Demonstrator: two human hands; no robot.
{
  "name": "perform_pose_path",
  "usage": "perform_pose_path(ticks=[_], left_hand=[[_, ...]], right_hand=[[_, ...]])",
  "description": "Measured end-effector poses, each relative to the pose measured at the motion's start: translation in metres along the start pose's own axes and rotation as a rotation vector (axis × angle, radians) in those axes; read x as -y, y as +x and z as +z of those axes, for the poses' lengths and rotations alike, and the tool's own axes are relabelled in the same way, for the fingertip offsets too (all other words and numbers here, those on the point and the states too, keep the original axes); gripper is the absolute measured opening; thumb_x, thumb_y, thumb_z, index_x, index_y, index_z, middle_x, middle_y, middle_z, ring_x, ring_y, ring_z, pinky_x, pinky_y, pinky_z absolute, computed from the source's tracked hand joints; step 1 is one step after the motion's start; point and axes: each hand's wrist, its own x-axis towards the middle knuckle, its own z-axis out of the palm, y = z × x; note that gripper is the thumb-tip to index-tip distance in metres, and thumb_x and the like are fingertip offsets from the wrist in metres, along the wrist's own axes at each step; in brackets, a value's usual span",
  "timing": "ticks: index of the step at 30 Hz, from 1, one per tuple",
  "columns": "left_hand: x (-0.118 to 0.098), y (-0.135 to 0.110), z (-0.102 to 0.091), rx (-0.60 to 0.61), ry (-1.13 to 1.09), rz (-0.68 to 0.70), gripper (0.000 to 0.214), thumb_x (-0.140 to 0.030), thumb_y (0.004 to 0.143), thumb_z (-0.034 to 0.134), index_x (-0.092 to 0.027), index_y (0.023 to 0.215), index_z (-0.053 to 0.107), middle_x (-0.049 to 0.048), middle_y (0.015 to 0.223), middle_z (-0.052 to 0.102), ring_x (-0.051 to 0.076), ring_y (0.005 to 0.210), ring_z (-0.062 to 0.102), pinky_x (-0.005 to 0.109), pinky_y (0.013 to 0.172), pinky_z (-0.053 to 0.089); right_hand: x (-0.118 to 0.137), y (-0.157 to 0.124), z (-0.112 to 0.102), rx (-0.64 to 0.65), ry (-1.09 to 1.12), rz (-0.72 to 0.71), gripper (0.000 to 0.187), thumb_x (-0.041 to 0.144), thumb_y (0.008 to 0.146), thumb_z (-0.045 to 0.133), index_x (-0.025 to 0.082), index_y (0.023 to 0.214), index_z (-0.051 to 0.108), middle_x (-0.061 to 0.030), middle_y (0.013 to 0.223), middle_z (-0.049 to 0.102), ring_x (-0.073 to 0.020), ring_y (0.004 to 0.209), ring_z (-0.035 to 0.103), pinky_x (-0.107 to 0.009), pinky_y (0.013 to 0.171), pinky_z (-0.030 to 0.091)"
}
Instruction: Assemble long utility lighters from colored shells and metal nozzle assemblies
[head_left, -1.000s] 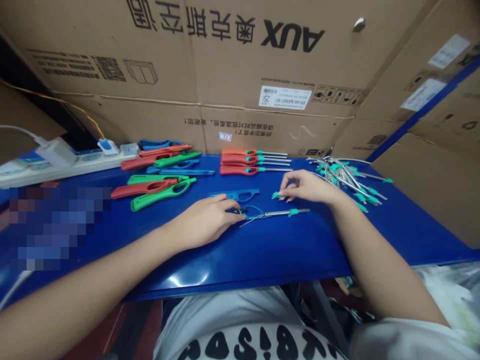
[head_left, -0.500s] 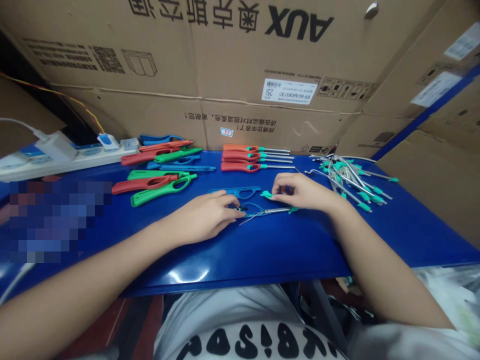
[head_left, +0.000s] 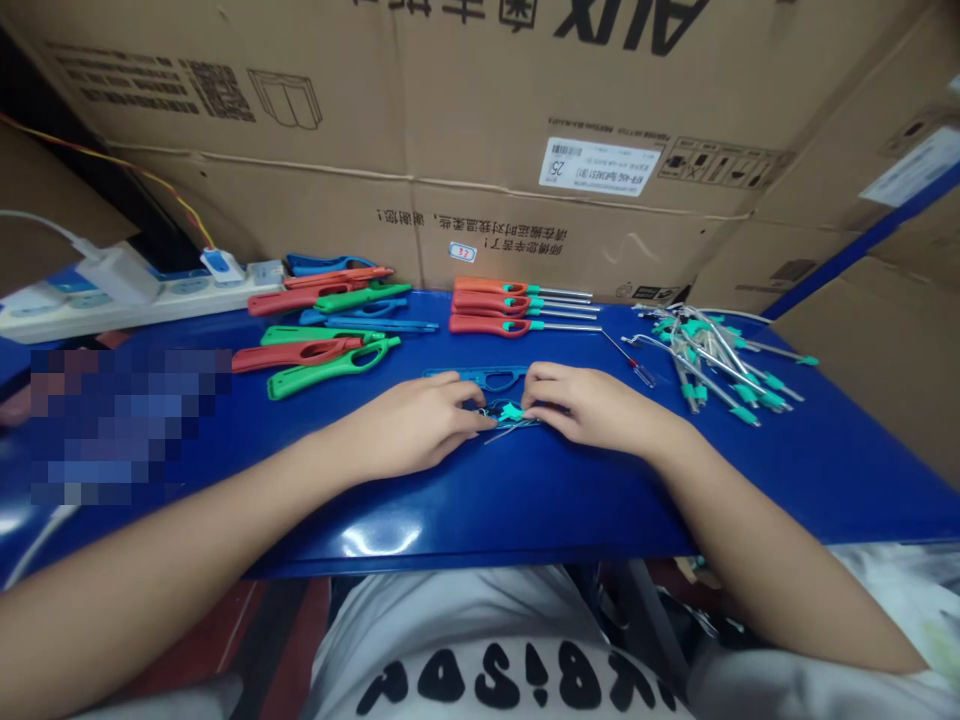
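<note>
1. Blue handle half (head_left: 517, 425), lying flat in the middle of the blue table (head_left: 450, 500), between both hands. Tiny bits inside, too small to make out.
2. Far left: white power strip (head_left: 150, 315) with plugs in it.
3. Next: messy bunch of red, green and blue handle parts (head_left: 307, 378).
4. Left hand (head_left: 420, 415): thumb and fingers bent, gripping the left end of the half.
5. Middle: green trigger (head_left: 511, 411) over the half. Step in hand, by the look of it: fitting the trigger in. Next move, as a guess: calling for a steady left hand and a small, careful push from the right. Farther back, another blue half (head_left: 486, 372), then orange and red lighters (head_left: 480, 300) in a row.
6. Right hand (head_left: 581, 400): thumb and finger pinched on the trigger, as far as can be seen.
7. Farther right: screwdriver (head_left: 641, 372), then a heap of metal rods (head_left: 720, 355) with green bits.
8. Writing on the cardboard box (head_left: 345, 200), upside down: square code, Chinese words asking for gentle carrying, little sticker (head_left: 463, 252) too blurry to read, white label (head_left: 600, 166) with "25" and "KFR", big "AUX".
</note>
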Motion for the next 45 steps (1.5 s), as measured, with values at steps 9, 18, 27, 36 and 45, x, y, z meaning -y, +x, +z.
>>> perform_pose_path(ticks=[9,18,27,36,45], left_hand=[[0.002,0.000,0.002,-0.044,0.009,0.048,0.035,-0.016,0.099,0.053,-0.026,0.128,0.071,0.0089,0.121,0.069,0.025,0.110,0.064,0.038,0.097,0.054],[0.005,-0.001,0.004,-0.041,-0.019,0.035,0.036,-0.017,0.098,0.054,-0.027,0.128,0.071,0.0085,0.121,0.068,0.025,0.110,0.064,0.039,0.097,0.054],[0.004,0.000,0.003,-0.033,-0.025,0.046,0.036,-0.016,0.098,0.055,-0.028,0.127,0.073,0.0078,0.121,0.069,0.025,0.110,0.064,0.040,0.098,0.054],[0.003,0.000,0.001,-0.039,-0.008,0.057,0.036,-0.015,0.097,0.056,-0.028,0.125,0.074,0.0078,0.120,0.070,0.025,0.109,0.063,0.038,0.094,0.054],[0.004,-0.001,-0.001,-0.033,-0.010,0.066,0.036,-0.015,0.098,0.053,-0.029,0.123,0.075,0.0085,0.119,0.069,0.025,0.106,0.063,0.038,0.092,0.055]], right_hand=[[0.003,0.009,0.016,-0.005,0.097,0.011,0.009,0.018,0.098,0.054,0.017,0.093,0.061,-0.0056,0.097,0.061,-0.0177,0.085,0.059,-0.028,0.075,0.043],[0.006,0.006,0.017,-0.005,0.050,-0.004,0.012,0.025,0.102,0.046,0.018,0.094,0.052,-0.0051,0.098,0.056,-0.0146,0.070,0.048,-0.027,0.063,0.034],[-0.002,0.009,0.019,-0.044,0.200,-0.032,0.013,0.019,0.099,0.048,0.020,0.086,0.048,-0.0035,0.090,0.054,-0.0173,0.079,0.051,-0.029,0.070,0.039],[-0.002,0.010,0.021,-0.060,0.198,-0.052,0.012,0.020,0.098,0.053,0.019,0.085,0.053,-0.0031,0.086,0.057,-0.0167,0.077,0.052,-0.028,0.070,0.039],[0.008,0.007,0.016,-0.030,0.037,-0.095,0.016,0.018,0.099,0.050,0.018,0.087,0.061,-0.0072,0.100,0.064,-0.0178,0.083,0.058,-0.028,0.069,0.040]])
